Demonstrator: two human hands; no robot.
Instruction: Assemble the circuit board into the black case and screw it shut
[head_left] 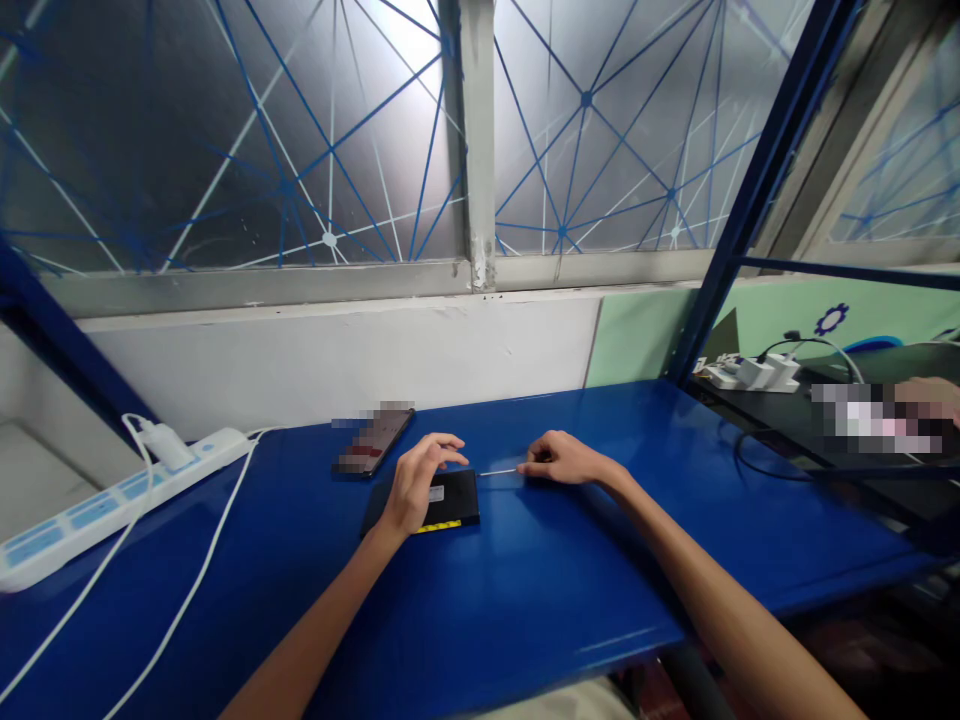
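A flat black box (457,497) with a pale label on top and a yellow strip along its front edge lies on the blue table. It resembles a small network switch. My left hand (418,483) is over the box's left part, its fingers stretched out and a little apart; whether the palm presses on the box is hidden. To the right of the box, the closed fingers of my right hand (559,459) grip a thin metal rod (496,472), like a screwdriver shaft. Its tip points left and meets or nearly meets the box's right side. Any handle is hidden inside the hand.
A phone (386,437), partly blurred out, lies behind the box on the blue table (525,620). At left is a white power strip (112,500) with a plug and white cables. Blue frame posts flank the table. On the right, another person's hand (930,400) shows by a black desk.
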